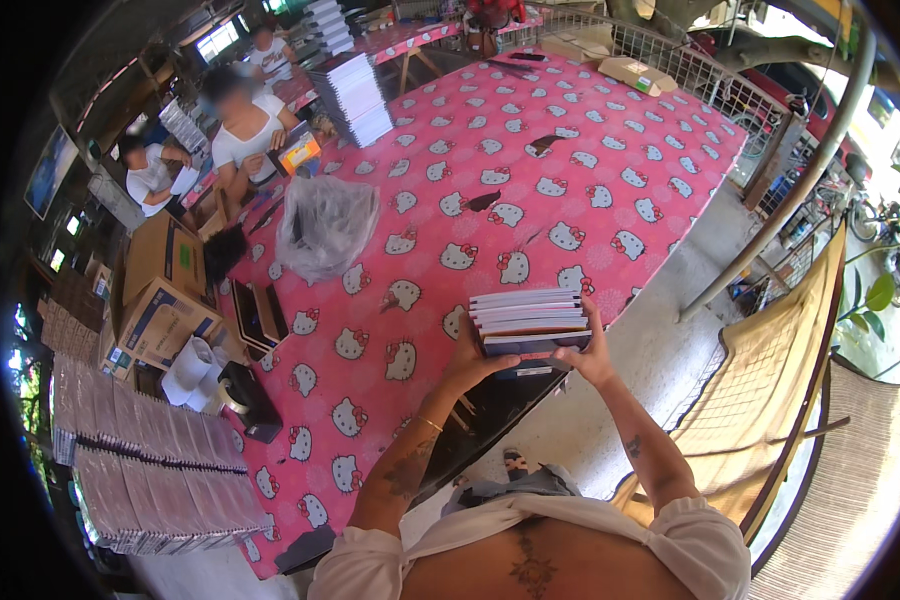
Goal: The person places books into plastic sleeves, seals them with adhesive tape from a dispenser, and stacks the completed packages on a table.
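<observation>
Between my two hands is a stack of notebooks (528,318) with white page edges and dark covers, held at the near edge of the pink table (530,215). My left hand (478,358) grips the stack's left side, its thumb along the near face. On the opposite side my right hand (592,352) closes round the stack, thumb also at the front. The lowest part of the stack lies behind my thumbs. Whether it rests on the table or is lifted, I cannot tell.
A crumpled clear plastic bag (327,228) lies left of centre. A tall notebook stack (355,100) stands farther back. Cardboard boxes (165,315), a black tape dispenser (250,402) and wrapped notebook piles (160,490) line the left. A co-worker (250,130) holds an orange-and-dark item across the table.
</observation>
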Demonstrator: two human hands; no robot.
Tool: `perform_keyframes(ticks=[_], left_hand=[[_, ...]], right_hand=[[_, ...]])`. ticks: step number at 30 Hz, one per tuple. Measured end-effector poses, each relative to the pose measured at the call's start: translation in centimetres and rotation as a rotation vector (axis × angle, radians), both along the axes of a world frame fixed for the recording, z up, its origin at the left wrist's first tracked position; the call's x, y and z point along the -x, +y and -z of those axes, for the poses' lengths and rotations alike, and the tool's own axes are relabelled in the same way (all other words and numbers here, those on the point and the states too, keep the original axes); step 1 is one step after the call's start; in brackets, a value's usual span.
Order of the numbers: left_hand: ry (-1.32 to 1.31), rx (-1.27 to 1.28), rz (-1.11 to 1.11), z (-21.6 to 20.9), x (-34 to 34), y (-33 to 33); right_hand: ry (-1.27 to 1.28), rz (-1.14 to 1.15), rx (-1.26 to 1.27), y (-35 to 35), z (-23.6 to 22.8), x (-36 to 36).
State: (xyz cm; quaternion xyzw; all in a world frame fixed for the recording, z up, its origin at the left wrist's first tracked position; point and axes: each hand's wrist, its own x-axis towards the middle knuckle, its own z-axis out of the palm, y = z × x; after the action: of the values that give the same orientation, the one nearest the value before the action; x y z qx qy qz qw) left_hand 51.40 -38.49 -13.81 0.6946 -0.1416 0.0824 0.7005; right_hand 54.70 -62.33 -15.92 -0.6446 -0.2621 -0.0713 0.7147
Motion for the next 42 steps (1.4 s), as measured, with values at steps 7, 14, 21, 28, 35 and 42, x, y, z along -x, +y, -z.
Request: perform_keyframes(ticks=[7, 14, 21, 28, 35, 42], left_hand=[[0.112, 0.006, 0.061, 0.6, -0.9, 0.4], [0.107, -0.254, 0.106, 2.5, -1.0, 3.4], [-0.595, -0.939, -0.497, -12.6, 0.8, -5.4], [-0.349, -1.360, -0.097, -11.2, -1.0, -3.0], [-0.165, -0.881, -0.365, -11.6, 4.9, 3.6], [0.562, 0.042, -0.638, -1.8, 17.8, 17.1]], right_hand=[[0.127, 0.069, -0.100, 0.8, -1.1, 0.1], [0.295, -0.006, -0.075, 2.2, -0.9, 1.3], [0.322, -0.020, -0.093, 1.1, 0.9, 0.7], [0.257, -0.049, -0.098, 1.5, 2.2, 0.3], [0.000, -0.102, 0.252, 1.9, -6.3, -1.0], [1.039, -0.619, 0.023, 16.5, -1.3, 7.5]])
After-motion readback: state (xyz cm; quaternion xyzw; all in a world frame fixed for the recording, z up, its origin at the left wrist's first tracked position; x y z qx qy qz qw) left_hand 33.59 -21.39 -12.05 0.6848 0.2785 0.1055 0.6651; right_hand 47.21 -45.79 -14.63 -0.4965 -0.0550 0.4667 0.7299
